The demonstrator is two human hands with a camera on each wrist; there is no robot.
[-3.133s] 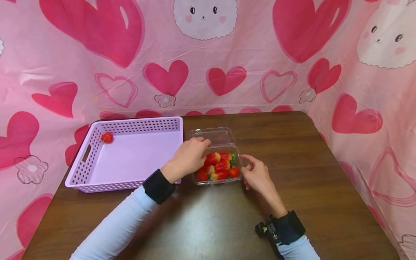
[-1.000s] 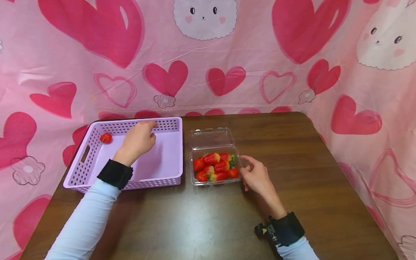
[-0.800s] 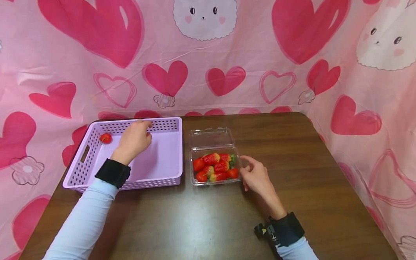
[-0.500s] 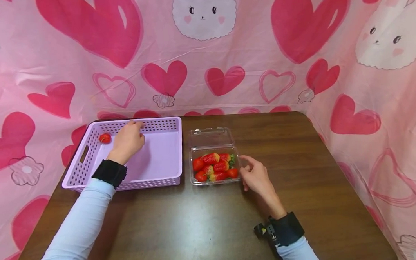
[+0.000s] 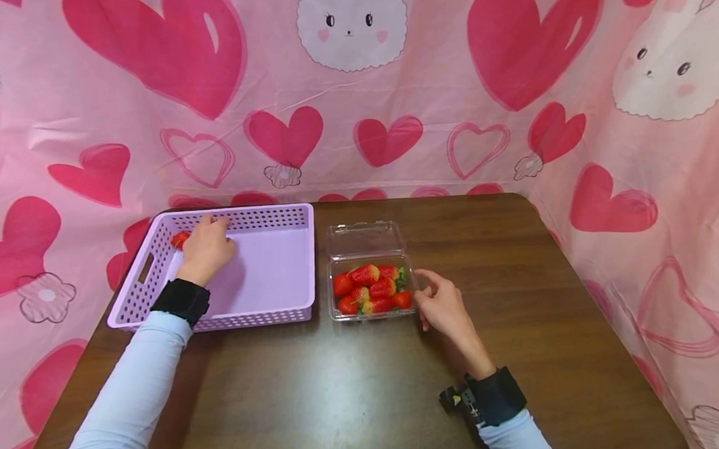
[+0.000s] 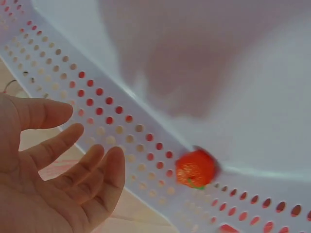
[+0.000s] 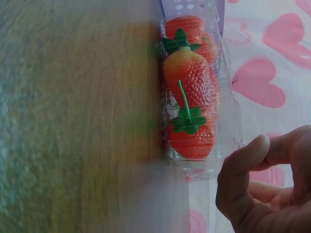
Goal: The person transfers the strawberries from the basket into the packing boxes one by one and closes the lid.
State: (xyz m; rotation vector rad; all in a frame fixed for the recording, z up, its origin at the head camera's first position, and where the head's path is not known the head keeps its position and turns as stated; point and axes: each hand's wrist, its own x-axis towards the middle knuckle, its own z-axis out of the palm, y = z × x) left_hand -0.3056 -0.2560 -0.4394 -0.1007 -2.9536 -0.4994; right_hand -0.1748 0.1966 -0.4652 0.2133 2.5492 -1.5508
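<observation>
My left hand is over the left part of a lilac perforated basket, its fingers relaxed and spread with nothing in them. Close by in the basket's corner lies one strawberry, partly covered by the hand in the head view. To the basket's right stands a clear plastic clamshell box, its lid folded back. Several red strawberries fill it, some with green leaves and pale yellow tips. At the box's right side my right hand pinches the edge between curled fingers and thumb.
Everything stands on a dark brown wooden table. Behind and beside it hangs a pink cloth printed with hearts and rabbit faces. Black bands sit on both wrists.
My left hand has moved from over the clamshell box to the basket, then further left toward the strawberry in the corner. My right hand has stayed at the box's right edge.
</observation>
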